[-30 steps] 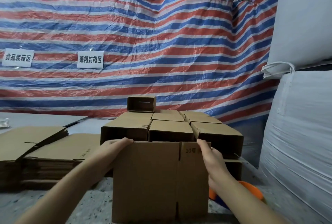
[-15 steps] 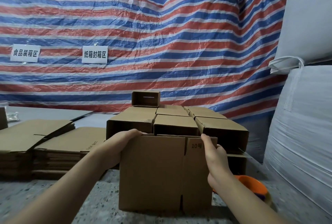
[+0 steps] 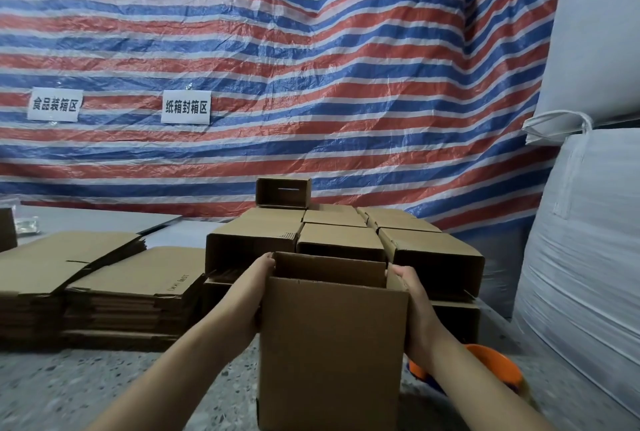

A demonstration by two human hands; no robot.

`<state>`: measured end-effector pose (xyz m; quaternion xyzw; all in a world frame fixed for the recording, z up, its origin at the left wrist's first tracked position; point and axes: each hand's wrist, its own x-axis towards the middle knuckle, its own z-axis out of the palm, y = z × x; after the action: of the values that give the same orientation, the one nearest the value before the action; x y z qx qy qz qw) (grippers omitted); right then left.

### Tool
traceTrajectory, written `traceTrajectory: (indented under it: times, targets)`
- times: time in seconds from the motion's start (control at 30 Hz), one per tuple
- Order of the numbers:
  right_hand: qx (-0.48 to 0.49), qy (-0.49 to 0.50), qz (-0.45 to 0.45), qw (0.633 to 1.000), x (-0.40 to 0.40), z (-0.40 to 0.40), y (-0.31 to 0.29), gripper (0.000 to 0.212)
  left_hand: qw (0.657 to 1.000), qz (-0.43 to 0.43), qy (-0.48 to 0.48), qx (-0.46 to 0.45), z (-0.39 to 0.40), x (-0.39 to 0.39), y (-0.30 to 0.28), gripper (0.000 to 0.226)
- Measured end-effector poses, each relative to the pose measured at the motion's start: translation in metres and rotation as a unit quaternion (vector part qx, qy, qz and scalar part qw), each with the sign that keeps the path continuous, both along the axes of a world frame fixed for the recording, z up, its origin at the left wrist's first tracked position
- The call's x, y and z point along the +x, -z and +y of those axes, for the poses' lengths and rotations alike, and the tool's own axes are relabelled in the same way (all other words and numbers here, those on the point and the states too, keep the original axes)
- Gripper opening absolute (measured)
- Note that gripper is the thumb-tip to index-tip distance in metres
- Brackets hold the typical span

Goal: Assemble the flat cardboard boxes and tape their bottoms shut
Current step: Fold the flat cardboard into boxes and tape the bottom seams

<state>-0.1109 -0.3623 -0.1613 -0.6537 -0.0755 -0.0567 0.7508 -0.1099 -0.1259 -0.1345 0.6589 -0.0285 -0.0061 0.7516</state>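
— Several assembled boxes [image 3: 339,240] are stacked already behind the work place, lying on their sides in rows, and one small box [image 3: 283,192] is placed on top of them, far back. So a good part of the work can be judged as done.

— And what is being handled at this moment?

— One box [image 3: 332,344] is held upright on the speckled floor [image 3: 104,389], near the camera. It is opened into a square tube, and its top is seen open. The left hand [image 3: 254,287] is pressed against its left side with fingers curled over the upper edge; the right hand [image 3: 412,295] is laid on the right side in the same way. Whether its bottom is folded cannot be told, because it is hidden.

— Is tape seen on it?

— No tape is visible on it. An orange object [image 3: 495,366], maybe a tape holder, is partly hidden behind the right arm.

— How much is left?

— Two piles of flat cardboard [image 3: 104,278] are waiting on the left, so many boxes probably remain to be formed and taped.
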Motion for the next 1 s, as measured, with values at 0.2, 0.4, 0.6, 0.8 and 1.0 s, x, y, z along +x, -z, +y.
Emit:
traceTrajectory:
  times: [0.2,0.4,0.6,0.8,1.0]
  targets:
    - [-0.009,0.041,0.032,0.999,-0.003,0.008,0.005,0.077,0.998,-0.006,0.004,-0.064,0.006,0.001,0.017,0.058]
    - [0.082,0.01,0.056,0.995,0.008,0.002,0.007,0.081,0.997,-0.029,0.012,-0.065,-0.004,0.002,0.02,0.055]
    - [0.165,0.058,0.1,0.979,0.014,0.004,0.033,0.065,0.998,-0.018,0.003,-0.067,-0.008,0.001,0.036,0.038]
    - [0.181,0.061,0.068,0.979,0.016,0.004,0.035,0.068,0.998,-0.031,-0.012,-0.056,-0.01,0.002,0.038,0.038]
    - [0.17,0.059,0.025,0.983,0.006,0.006,0.037,0.066,0.993,-0.029,0.003,-0.111,-0.014,0.001,0.04,0.029]
